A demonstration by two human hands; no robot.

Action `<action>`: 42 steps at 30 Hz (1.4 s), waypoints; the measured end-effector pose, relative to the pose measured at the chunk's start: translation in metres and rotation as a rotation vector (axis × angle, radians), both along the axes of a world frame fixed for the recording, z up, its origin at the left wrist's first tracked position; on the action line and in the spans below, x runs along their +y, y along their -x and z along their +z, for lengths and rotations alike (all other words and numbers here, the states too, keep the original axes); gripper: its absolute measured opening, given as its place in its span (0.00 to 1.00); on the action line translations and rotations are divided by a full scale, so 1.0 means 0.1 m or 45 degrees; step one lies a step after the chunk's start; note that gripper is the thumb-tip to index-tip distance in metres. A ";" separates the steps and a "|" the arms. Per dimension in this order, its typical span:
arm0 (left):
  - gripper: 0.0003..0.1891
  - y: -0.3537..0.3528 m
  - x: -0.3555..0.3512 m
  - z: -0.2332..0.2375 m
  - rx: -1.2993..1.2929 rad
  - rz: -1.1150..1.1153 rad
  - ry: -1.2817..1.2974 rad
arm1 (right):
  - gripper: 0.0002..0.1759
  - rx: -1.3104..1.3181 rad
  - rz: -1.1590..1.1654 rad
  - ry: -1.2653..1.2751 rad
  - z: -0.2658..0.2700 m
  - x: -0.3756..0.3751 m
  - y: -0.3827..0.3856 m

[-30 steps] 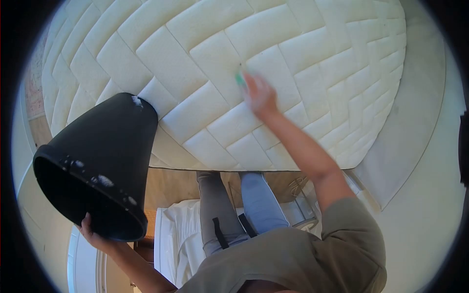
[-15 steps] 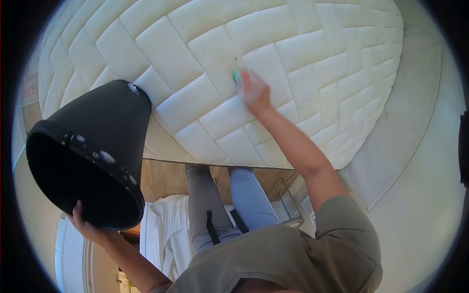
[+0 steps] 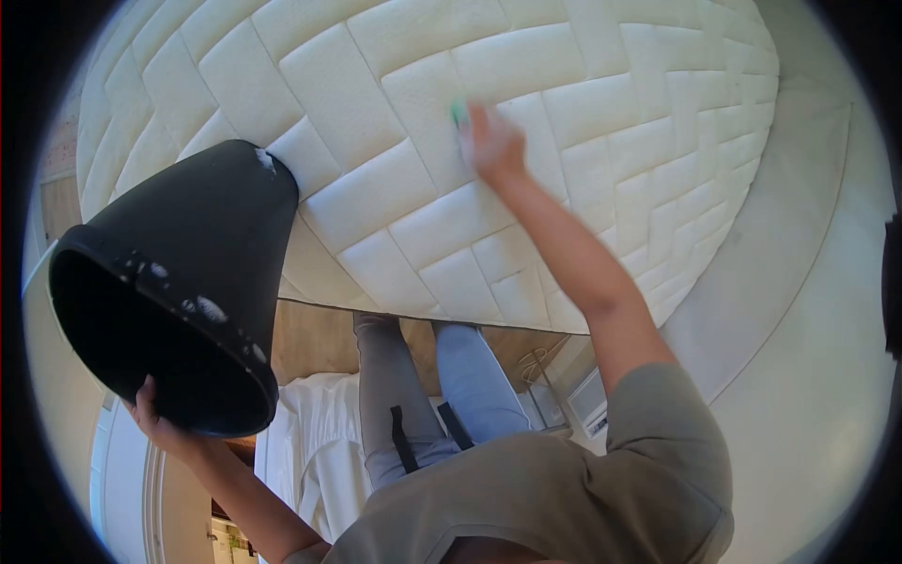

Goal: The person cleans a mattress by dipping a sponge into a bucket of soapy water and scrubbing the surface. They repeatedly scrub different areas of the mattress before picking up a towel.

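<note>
Right hand is up on the quilted white mattress, fingers pinched round a small green thing held against the fabric, too blurred to name. Left hand is low, fingers curled under the rim of a black bucket, tipped sideways, its base by the mattress.
</note>
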State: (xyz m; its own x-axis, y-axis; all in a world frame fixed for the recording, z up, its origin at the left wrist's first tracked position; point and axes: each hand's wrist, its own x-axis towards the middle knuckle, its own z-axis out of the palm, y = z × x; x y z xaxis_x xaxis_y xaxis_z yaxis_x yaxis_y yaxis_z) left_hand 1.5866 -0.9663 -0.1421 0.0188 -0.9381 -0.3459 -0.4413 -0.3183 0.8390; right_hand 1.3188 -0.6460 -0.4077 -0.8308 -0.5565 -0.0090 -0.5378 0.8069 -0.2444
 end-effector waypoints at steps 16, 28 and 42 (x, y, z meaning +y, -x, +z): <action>0.26 0.04 0.18 0.05 -0.062 0.202 -0.052 | 0.14 0.277 0.055 0.265 -0.22 -0.37 0.50; 0.26 0.16 0.29 -0.01 0.032 0.272 -0.146 | 0.15 0.034 0.105 0.229 -0.35 -1.39 0.87; 0.27 -0.33 -0.03 -0.11 0.103 0.181 -0.185 | 0.16 0.133 0.029 0.157 -0.37 -1.12 0.56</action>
